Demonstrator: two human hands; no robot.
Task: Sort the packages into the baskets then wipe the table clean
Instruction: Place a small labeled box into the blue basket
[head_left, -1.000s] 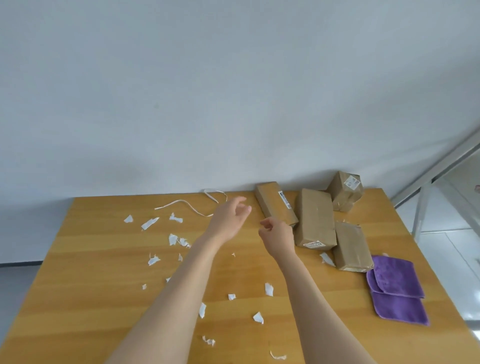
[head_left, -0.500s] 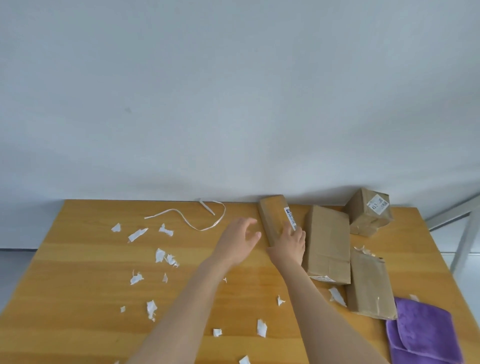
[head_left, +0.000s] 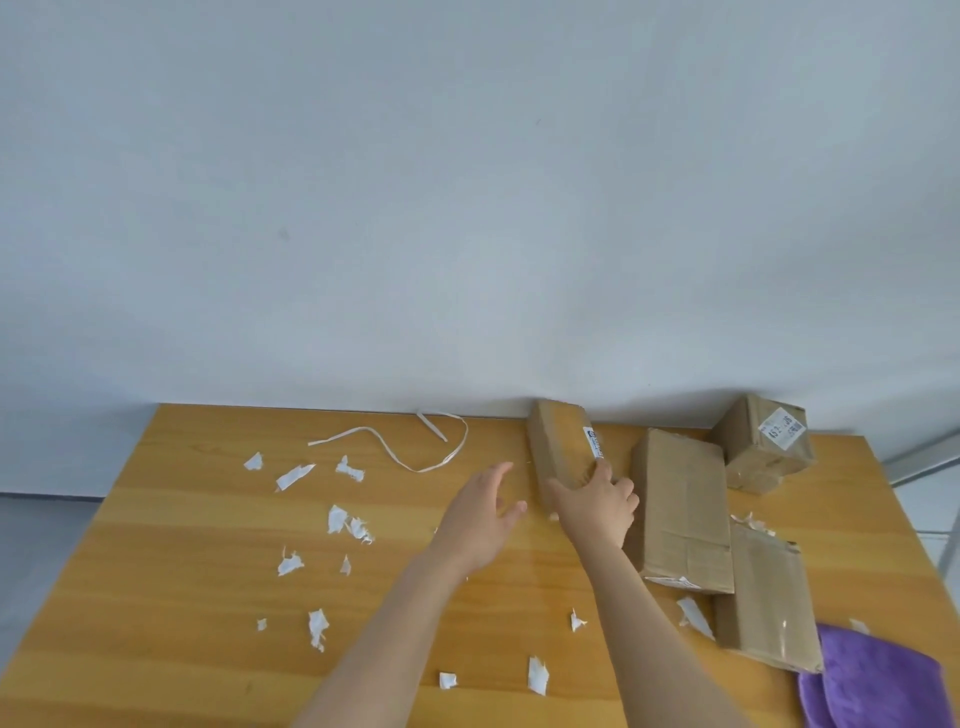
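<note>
Purple cloth (head_left: 878, 680) is lying at the near right corner of the table (head_left: 208, 597), partly cut off by the frame. The closest package (head_left: 769, 597) is lying flat with its near corner touching the cloth. Paper scraps (head_left: 537, 674) are lying scattered across the left and middle of the table.

The flat middle package (head_left: 680, 509) is sitting just behind and touching the closest one. Left hand (head_left: 480, 517) is reaching forward, fingers spread wide and holding nothing, just left of the long package (head_left: 561, 447); can't tell if it's touching the table. Right hand (head_left: 597, 504) is gripping the near end of that long package, thumb on its left side, fingers over the top. The package's far end is sitting by the wall (head_left: 467, 208).

The small labelled box (head_left: 763, 441) is sitting at the far right, behind the middle package. A white strip (head_left: 415, 447) is lying looped along the far edge.
</note>
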